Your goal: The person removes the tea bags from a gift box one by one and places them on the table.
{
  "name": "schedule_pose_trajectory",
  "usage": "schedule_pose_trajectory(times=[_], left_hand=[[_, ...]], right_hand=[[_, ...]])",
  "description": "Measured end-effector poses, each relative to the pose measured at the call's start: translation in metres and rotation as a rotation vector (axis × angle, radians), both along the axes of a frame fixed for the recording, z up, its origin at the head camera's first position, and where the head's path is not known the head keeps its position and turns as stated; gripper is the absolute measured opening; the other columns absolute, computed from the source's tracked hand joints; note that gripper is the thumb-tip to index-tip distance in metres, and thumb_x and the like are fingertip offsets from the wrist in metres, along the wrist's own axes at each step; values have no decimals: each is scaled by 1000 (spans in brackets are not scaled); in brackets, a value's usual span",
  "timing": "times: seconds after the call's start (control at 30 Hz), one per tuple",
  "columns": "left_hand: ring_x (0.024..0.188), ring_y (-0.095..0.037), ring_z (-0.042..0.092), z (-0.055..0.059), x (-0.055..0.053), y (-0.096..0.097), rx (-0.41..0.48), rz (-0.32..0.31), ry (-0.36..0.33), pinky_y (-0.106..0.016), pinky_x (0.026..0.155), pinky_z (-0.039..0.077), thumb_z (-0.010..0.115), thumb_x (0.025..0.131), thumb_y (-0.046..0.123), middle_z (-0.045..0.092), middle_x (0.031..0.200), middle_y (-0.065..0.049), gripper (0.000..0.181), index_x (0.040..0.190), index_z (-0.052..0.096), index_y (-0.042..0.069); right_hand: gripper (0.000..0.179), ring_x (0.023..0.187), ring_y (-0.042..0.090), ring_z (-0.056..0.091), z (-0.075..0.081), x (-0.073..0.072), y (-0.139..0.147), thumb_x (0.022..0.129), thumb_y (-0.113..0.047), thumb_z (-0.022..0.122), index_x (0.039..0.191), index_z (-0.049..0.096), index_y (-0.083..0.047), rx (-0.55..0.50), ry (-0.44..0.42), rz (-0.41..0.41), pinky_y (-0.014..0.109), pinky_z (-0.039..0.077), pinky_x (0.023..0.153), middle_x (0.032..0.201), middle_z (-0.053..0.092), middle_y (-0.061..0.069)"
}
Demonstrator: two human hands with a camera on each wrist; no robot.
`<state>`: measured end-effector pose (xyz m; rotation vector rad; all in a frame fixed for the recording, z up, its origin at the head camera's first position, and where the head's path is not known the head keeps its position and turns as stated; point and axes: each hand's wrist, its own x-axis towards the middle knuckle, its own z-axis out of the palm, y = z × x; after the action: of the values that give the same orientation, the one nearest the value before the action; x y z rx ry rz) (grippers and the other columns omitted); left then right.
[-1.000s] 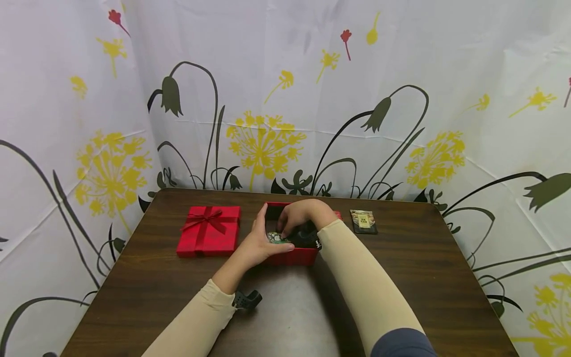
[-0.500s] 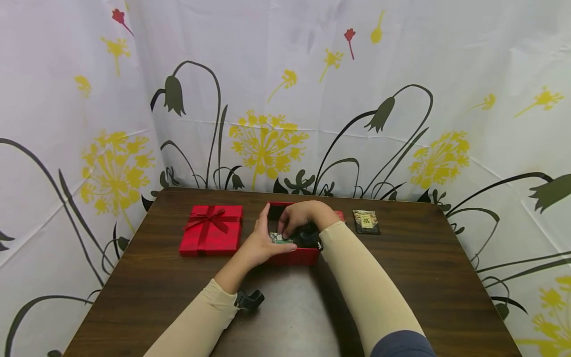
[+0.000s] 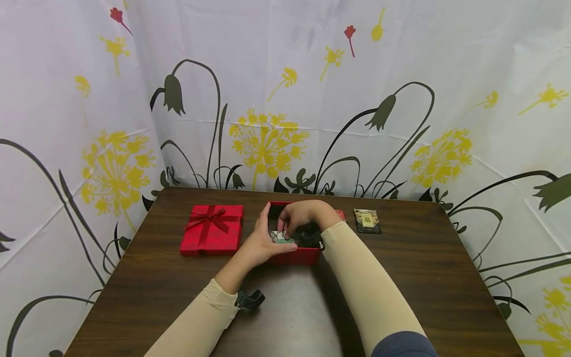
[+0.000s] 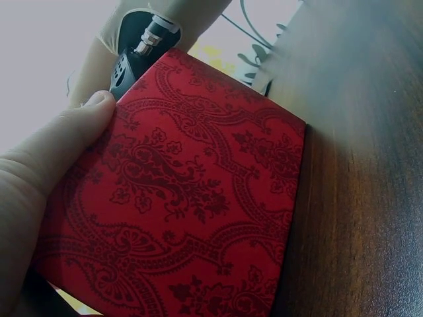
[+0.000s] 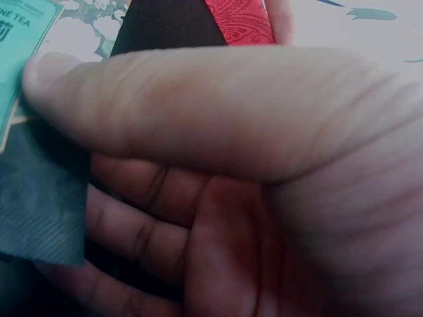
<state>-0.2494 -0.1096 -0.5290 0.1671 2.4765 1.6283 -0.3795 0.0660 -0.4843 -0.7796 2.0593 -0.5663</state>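
An open red gift box (image 3: 298, 257) with a dark inside stands near the back of the table. My left hand (image 3: 255, 248) grips its left end, the thumb along the near rim and the fingers at the far left. In the left wrist view, that thumb lies at the edge of the red patterned wall (image 4: 172, 178). Inside the box, my right hand (image 3: 304, 217) pinches a tea bag packet (image 3: 283, 237). The right wrist view shows the thumb on this green, flowered packet (image 5: 43, 191), with the other fingers curled behind. The box's right part is hidden by my right wrist.
A red lid with a ribbon bow (image 3: 213, 230) lies left of the box. To the right lies a small dark packet with a yellow label (image 3: 368, 221). A red patch (image 3: 341, 214) shows behind my right wrist. A patterned curtain (image 3: 285, 89) hangs behind the table.
The packet in my right hand has tilted within the box, and the right fingers have shifted slightly on it. My left hand stays on the box.
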Motion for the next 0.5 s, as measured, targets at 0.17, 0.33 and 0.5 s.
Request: schedule_pose_trajectory(times=[0.17,0.33,0.5], left_hand=[[164,-47,25,0,-1,-1,1,-1,1,-72,126,32,99,76,51,13,180,-23,144,176,-3,34],[165,-46,23,-1,-1,-1,3,-9,14,-71,126,33,98,77,52,12,180,-22,143,176,-4,32],[163,-46,26,-1,-1,-1,-3,-7,17,-70,126,34,98,76,52,15,180,-23,144,176,-3,30]], right_hand=[[6,84,11,61,-2,-1,2,95,-11,80,100,78,-13,-24,-22,-6,30,52,79,91,72,-2],[5,80,9,60,-4,-2,4,96,-12,79,99,79,-9,-80,-11,15,29,51,77,86,72,-4],[5,78,8,58,-4,-2,5,96,-9,77,99,77,-5,-146,-45,24,29,50,76,83,70,-5]])
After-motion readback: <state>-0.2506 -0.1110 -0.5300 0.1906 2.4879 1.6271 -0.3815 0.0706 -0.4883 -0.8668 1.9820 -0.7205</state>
